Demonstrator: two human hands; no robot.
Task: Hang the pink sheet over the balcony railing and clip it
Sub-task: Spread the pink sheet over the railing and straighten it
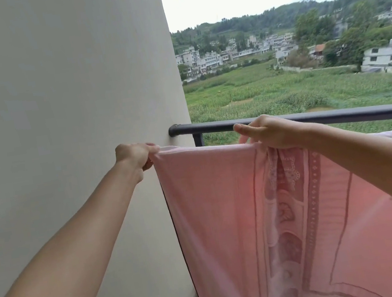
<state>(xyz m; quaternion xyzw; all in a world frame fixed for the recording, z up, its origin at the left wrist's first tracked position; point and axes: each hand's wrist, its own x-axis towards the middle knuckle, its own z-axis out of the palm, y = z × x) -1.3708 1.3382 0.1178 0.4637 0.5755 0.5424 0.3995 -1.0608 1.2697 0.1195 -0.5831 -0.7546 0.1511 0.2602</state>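
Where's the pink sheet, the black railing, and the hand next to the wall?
pink sheet point(210, 197): head view, plain cloth below its top edge.
railing point(364, 114): head view, top bar, toward the right side.
left hand point(134, 155): head view, knuckles gripping the sheet's corner.

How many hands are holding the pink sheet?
2. The left hand grips the pink sheet beside the wall; the right hand pinches its top edge by the railing.

Pink sheet point(213, 197) — darker rose floral and diamond borders, black balcony railing point(339, 116), off-white wall point(52, 94), green field point(283, 88)
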